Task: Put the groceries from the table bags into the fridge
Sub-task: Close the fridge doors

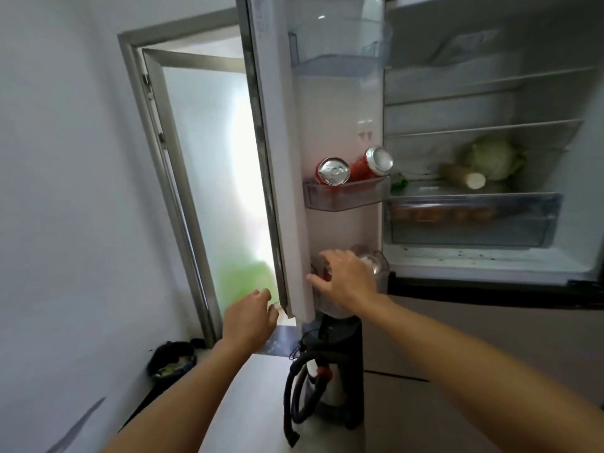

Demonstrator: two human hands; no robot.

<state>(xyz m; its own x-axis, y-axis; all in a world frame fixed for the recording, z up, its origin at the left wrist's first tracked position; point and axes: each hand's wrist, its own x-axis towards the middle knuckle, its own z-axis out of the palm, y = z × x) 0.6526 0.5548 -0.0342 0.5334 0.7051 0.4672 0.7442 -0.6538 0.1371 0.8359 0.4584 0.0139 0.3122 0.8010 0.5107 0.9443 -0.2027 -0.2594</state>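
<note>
Fig.: my right grip (348, 284) curled over red can (327, 273) in lowest door bin (383, 276) | left grip (250, 318) loose, empty | can judged rigid, slick, dentable; I'd hold its sidewall.

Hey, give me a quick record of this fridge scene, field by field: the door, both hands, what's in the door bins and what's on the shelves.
fridge door: open
middle door bin: two red cans, leaning
lower door bin: right hand inside, grip curled round what looks like a red can
left hand: by the door's bottom edge, loosely curled, holding nothing
shelf: cabbage, pale cut root
drawer: brownish round items, too blurred to name
floor: dark appliance with hose
</note>
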